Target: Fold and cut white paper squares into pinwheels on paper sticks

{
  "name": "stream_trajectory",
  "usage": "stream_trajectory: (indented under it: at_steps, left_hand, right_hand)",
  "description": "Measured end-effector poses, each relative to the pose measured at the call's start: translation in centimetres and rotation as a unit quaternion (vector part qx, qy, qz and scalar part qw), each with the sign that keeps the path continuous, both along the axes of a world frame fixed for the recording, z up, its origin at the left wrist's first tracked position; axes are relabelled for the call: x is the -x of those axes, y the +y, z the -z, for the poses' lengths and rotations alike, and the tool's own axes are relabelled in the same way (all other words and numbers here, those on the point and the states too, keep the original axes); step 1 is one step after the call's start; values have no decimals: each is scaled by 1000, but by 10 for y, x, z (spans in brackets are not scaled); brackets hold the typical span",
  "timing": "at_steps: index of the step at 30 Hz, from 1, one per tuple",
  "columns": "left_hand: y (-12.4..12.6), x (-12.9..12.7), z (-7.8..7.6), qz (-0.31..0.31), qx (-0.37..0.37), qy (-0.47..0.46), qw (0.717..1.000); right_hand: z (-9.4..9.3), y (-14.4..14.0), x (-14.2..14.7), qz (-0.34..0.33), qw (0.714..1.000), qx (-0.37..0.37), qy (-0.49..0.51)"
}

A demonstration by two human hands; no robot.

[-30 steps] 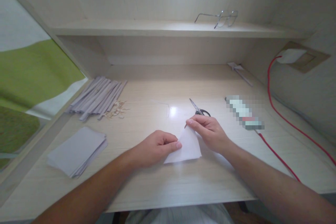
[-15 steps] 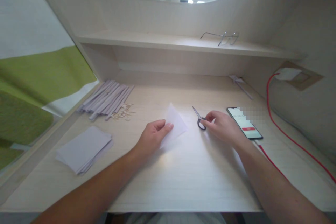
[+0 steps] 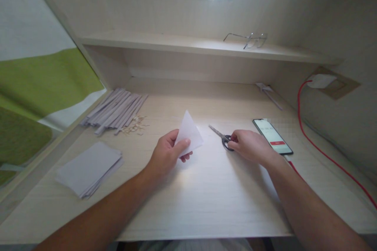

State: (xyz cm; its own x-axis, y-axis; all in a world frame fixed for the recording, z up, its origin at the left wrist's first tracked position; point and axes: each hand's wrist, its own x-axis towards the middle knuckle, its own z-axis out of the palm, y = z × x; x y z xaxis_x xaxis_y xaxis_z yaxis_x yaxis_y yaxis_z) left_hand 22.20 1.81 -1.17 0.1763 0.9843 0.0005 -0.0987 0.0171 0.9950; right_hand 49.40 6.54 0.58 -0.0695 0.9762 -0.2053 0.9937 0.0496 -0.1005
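Head view. Left hand (image 3: pixel 168 151) pinches a folded paper (image 3: pixel 189 132) between thumb and fingers, holding it just above the desk (image 3: pixel 206 196) with its pointed corner tilted up and away from the person. Right hand (image 3: pixel 250 146) lies curled over the handle loops of the scissors (image 3: pixel 221 137); the fingers touch the loops, but whether they have closed through them cannot be told. The scissors rest flat on the desk, just right of the paper and apart from it. Their long axis runs from the handles under the right hand to the blade tips, which point away and to the left, towards the paper's far corner. The right hand is the nearer to the scissors; the left is separated from them by the paper. A phone (image 3: pixel 272 136) lies right of the scissors, near the right hand; a stack of sheets (image 3: pixel 88 168) lies well left of the paper.
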Motion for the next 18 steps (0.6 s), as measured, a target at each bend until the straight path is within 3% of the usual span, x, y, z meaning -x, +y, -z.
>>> stream_trajectory:
  at_steps: [13, 18]
  left_hand:
    - [1, 4, -1, 4, -4, 19, 1000]
    - [3, 5, 1, -1, 15, -2, 1000]
  right_hand:
    - [5, -3, 0, -72, 997, -31, 4]
    - [1, -6, 2, -68, 997, -23, 16]
